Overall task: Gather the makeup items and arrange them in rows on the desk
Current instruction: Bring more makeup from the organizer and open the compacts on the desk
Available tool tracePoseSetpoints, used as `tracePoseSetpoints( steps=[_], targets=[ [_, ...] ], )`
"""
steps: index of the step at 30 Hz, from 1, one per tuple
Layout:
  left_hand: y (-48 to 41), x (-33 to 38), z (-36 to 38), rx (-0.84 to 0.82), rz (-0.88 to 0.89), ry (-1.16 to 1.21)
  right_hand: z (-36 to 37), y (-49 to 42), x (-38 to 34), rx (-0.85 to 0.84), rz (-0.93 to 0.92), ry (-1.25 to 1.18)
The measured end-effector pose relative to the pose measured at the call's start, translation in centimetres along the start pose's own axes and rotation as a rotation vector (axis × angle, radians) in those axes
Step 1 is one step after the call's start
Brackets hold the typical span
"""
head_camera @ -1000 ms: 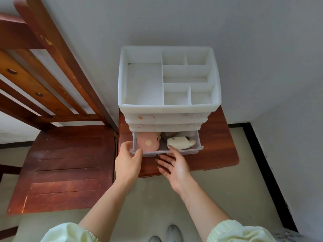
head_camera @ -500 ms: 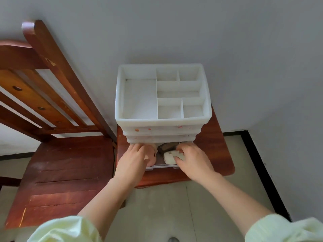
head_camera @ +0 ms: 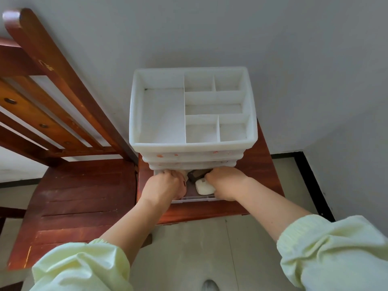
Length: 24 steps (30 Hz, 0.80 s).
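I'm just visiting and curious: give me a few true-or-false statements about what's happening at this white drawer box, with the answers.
1. The top tray of the organizer holds lipsticks. False: its compartments look empty.
2. The left hand and right hand are both in the open bottom drawer. True.
3. A white item lies in that drawer, touching the right hand. True.
4. The wooden chair stands to the organizer's right. False: it is to its left.

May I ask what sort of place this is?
Probably a corner of a home room: a white drawer organiser on a small wooden stand against a plain wall, a wooden chair beside it.
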<state>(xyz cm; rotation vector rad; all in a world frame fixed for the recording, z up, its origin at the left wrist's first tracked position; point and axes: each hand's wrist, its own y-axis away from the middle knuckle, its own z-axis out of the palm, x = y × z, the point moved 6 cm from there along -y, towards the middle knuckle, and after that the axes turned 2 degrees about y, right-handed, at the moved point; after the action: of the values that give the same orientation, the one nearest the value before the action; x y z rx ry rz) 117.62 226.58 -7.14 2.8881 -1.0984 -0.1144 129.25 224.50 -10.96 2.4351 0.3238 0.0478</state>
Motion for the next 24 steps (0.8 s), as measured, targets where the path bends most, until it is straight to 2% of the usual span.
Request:
tracePoseSetpoints(
  steps=[1, 2, 4, 7, 13, 17, 20, 24],
  targets=[
    [0.1, -0.1, 0.0, 0.050, -0.005, 0.013, 0.1, -0.1, 0.1, 0.003, 0.000, -0.013],
    [0.2, -0.2, 0.1, 0.008, -0.005, 0.031, 0.2, -0.3, 0.3, 0.011, 0.006, -0.020],
    [-0.1, -0.4, 1.4, -0.228, -0.027, -0.041, 0.5, -0.6, 0.6, 0.048, 0.021, -0.010],
    [0.0, -1.6, 3.3, -0.364, -0.146, -0.030, 0.8, -0.9, 0.7, 0.124, 0.034, 0.027],
    [0.9, -1.4, 3.6, -0.335, -0.178, 0.103, 1.0, -0.8, 0.9, 0.193, 0.031, -0.020],
    [1.6, -1.8, 3.5, -0.228, -0.212, 0.327, 1.0, 0.1, 1.1, 0.222, -0.003, -0.120],
    [1.6, -1.9, 1.6, -0.101, -0.225, 0.403, 0.1, 1.5, 1.4, 0.273, 0.009, -0.253],
    [2.5, -1.2, -1.7, -0.022, -0.273, 0.481, -1.8, 5.8, 1.4, 0.385, 0.091, -0.621]
  ],
)
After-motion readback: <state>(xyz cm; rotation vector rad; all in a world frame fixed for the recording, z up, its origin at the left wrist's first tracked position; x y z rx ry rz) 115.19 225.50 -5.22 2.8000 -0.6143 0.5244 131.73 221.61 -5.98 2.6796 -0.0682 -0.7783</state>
